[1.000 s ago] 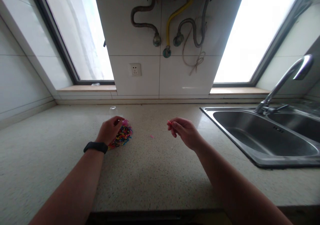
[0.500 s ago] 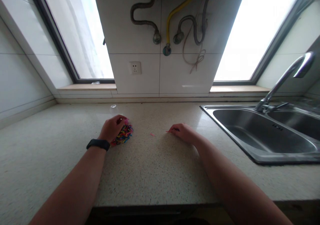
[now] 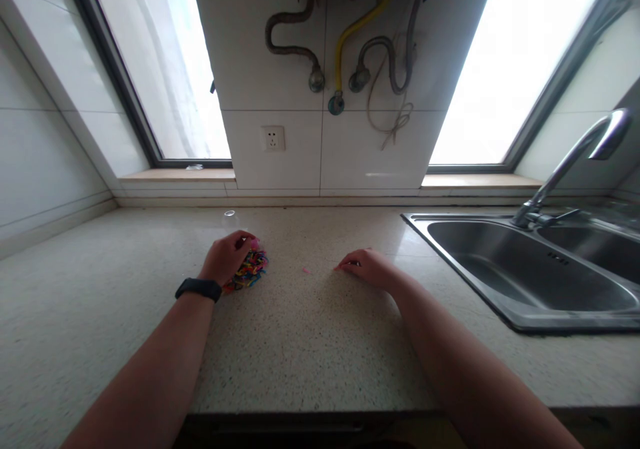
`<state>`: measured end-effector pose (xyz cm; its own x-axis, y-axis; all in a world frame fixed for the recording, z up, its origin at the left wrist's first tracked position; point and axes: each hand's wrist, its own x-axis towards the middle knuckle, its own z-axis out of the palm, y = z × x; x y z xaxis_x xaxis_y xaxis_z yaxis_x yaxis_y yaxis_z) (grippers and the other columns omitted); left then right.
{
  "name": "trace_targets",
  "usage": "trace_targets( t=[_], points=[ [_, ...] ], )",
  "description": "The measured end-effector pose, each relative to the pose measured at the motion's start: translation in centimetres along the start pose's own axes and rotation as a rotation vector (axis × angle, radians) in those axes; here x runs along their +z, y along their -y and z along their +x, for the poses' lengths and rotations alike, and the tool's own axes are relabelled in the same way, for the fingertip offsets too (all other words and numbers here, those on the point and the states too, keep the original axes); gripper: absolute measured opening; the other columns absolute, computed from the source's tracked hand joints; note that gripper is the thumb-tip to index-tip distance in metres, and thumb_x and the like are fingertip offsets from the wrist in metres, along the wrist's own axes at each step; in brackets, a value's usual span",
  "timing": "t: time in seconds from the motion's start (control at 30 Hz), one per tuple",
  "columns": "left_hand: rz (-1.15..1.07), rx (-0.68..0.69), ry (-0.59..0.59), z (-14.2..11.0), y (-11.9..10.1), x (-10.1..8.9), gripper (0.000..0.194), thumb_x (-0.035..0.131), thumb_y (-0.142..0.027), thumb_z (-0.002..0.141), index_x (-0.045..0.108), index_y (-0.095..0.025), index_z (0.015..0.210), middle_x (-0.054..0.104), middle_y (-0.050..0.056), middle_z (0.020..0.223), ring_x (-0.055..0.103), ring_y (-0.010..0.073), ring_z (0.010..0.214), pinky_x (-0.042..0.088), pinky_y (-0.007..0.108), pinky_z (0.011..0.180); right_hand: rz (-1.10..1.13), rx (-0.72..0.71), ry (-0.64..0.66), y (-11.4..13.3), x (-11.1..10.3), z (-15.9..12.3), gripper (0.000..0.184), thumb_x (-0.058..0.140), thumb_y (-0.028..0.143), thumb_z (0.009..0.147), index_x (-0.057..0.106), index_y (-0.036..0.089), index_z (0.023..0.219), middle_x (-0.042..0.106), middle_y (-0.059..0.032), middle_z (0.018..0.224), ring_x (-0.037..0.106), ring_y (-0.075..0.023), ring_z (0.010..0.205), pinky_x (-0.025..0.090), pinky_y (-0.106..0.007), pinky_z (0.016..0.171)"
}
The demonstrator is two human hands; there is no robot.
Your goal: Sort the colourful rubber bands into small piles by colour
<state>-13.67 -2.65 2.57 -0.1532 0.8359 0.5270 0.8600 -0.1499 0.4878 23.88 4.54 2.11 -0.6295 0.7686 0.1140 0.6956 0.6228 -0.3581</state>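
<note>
A small heap of many-coloured little bands or clips (image 3: pixel 251 267) lies on the speckled countertop (image 3: pixel 310 342). My left hand (image 3: pixel 226 258), with a black band on its wrist, rests curled on the heap's left side, fingers bent over a pink bit at the top. My right hand (image 3: pixel 366 266) lies low on the counter to the right, fingers closed in a pinch on a small red piece at its tips. One pink scrap (image 3: pixel 305 271) sits loose between the two hands.
A steel sink (image 3: pixel 525 276) with a curved tap (image 3: pixel 575 156) fills the right. A small clear cup (image 3: pixel 229 218) stands behind the heap. The tiled wall carries a socket (image 3: pixel 273 138) and hoses (image 3: pixel 350 42), with windows either side.
My right hand has dropped from a raised pinch down onto the counter and stays there. My left hand has kept its place on the heap.
</note>
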Motion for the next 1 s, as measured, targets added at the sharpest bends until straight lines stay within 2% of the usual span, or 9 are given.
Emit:
trace_targets(
  t=[0.37, 0.6, 1.0],
  points=[
    [-0.006, -0.008, 0.013, 0.02, 0.10, 0.15, 0.035, 0.050, -0.049, 0.089, 0.072, -0.023, 0.097, 0.074, 0.005, 0.086, 0.065, 0.0194, 0.075, 0.045, 0.028, 0.071, -0.012, -0.002, -0.077, -0.07, 0.17, 0.06, 0.030, 0.050, 0.037, 0.094, 0.075, 0.023, 0.104, 0.075, -0.0075, 0.100, 0.066, -0.0202, 0.090, 0.044, -0.029, 0.079],
    [0.012, -0.021, 0.012, 0.03, 0.10, 0.19, 0.034, 0.050, -0.047, 0.088, 0.073, -0.023, 0.097, 0.073, 0.004, 0.082, 0.065, 0.0196, 0.073, 0.045, 0.028, 0.068, -0.007, -0.010, -0.055, -0.16, 0.14, 0.02, 0.022, 0.058, 0.034, 0.088, 0.075, 0.026, 0.100, 0.074, -0.0044, 0.092, 0.064, -0.0191, 0.084, 0.042, -0.029, 0.074],
    [0.004, -0.020, 0.006, 0.05, 0.12, 0.22, 0.033, 0.051, -0.046, 0.088, 0.073, -0.024, 0.097, 0.072, 0.003, 0.078, 0.064, 0.0190, 0.071, 0.043, 0.029, 0.067, 0.023, 0.003, -0.054, -0.09, 0.17, -0.02, 0.024, 0.058, 0.039, 0.088, 0.075, 0.026, 0.101, 0.072, -0.0043, 0.088, 0.062, -0.0179, 0.078, 0.040, -0.029, 0.069]
  ],
)
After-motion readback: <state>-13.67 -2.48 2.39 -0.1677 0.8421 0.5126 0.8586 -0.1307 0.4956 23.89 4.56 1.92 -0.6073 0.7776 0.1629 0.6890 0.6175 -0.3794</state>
